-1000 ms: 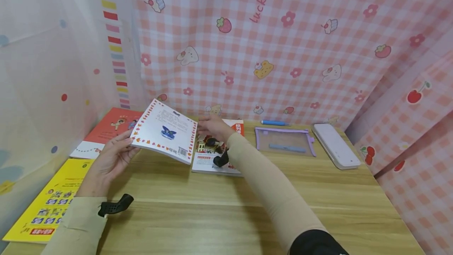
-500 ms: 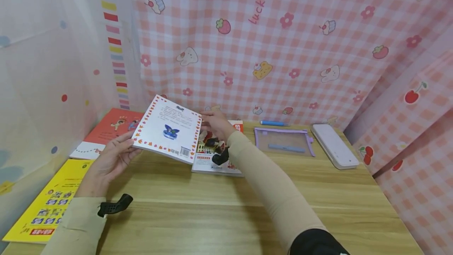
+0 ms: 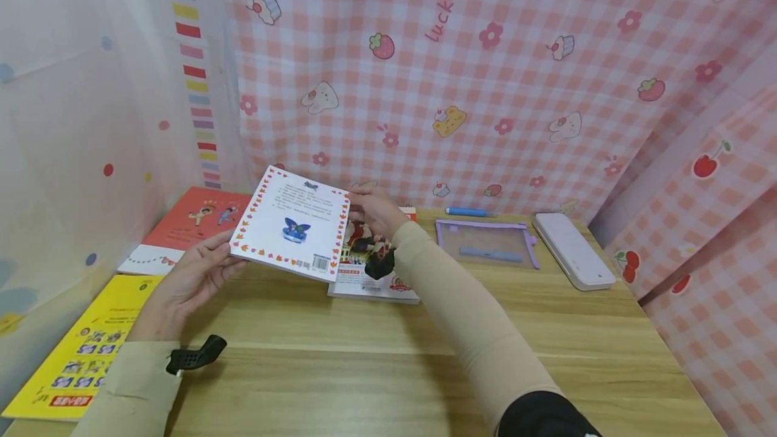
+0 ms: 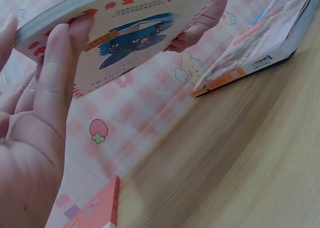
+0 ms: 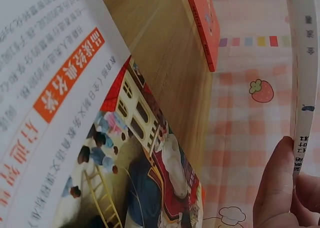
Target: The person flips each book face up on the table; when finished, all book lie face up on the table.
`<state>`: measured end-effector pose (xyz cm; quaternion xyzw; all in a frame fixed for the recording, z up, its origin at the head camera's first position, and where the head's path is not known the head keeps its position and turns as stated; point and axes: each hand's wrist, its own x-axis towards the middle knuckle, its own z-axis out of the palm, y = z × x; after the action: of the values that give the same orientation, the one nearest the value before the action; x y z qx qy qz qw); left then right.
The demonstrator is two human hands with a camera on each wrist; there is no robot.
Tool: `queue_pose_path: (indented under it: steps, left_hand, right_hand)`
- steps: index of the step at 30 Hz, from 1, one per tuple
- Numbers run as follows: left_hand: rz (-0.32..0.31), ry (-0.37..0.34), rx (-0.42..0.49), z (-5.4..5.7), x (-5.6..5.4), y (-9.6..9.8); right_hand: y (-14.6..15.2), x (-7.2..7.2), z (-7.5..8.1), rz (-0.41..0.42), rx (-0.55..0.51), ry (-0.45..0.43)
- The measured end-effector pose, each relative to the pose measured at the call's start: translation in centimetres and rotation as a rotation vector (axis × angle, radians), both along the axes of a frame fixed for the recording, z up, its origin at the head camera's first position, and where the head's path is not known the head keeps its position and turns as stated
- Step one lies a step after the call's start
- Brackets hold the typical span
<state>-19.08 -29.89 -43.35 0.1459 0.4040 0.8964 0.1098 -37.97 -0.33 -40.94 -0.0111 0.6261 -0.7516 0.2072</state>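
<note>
left grip + right grip | both pinch white book (tilted) | above table

It looks like a study nook here: wood-grain desk, books, mesh zip pouch, pink gingham curtain behind.

The white book and right hand partly hide the illustrated book.
</note>
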Motion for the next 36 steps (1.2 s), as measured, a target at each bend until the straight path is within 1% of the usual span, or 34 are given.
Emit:
queue_pose_path:
  steps: [4, 7, 14, 20, 24, 31, 36]
  left_hand:
    - [-0.008, -0.010, -0.023, 0.0, 0.0, 0.1]
    - [-0.013, -0.033, -0.032, 0.0, -0.1, 0.2]
    - [-0.002, -0.090, -0.090, 0.4, -0.1, 0.3]
    - [0.019, -0.121, -0.153, 0.7, 0.0, 0.1]
    - [0.014, -0.127, -0.166, 0.8, -0.1, 0.1]
    - [0.014, -0.126, -0.161, 1.1, 0.1, -0.1]
    - [0.002, -0.113, -0.165, 1.3, 0.1, -0.1]
  right_hand:
    - [0.2, -0.2, 0.0, -0.004, -0.033, 0.010]
    - [0.4, -0.2, 0.1, -0.005, -0.039, 0.022]
    - [0.9, -0.1, 0.6, -0.002, -0.006, 0.042]
    - [0.9, 0.0, 0.9, 0.006, 0.022, 0.042]
    - [1.0, -0.1, 0.9, 0.004, 0.044, 0.035]
    - [0.9, -0.3, 0.8, 0.002, 0.028, 0.025]
    - [0.9, -0.1, 1.0, 0.001, 0.030, 0.025]
